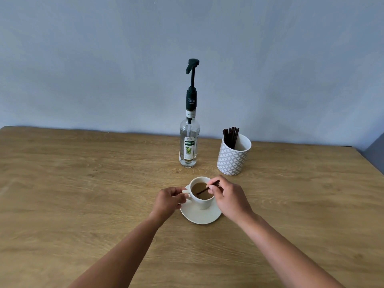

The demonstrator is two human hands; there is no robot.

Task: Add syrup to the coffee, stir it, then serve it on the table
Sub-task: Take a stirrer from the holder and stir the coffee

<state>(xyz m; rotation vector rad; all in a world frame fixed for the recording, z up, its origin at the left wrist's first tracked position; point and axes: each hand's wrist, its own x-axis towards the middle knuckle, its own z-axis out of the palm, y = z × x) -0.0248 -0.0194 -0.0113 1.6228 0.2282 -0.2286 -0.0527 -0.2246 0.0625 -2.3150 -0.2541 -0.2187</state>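
Observation:
A white cup [202, 202] of milky coffee stands on a white saucer [199, 215] in the middle of the wooden table [83, 183]. My left hand [169, 201] pinches the cup's handle on its left side. My right hand [228, 198] holds a thin dark stirrer [207, 187] whose lower end dips into the coffee. Behind the cup stands a clear syrup bottle [189, 142] with a black pump on top, upright and untouched.
A white patterned pot [232, 157] with several dark stirrers stands right of the bottle. A pale blue wall runs behind the table. The table's right edge slants at the far right.

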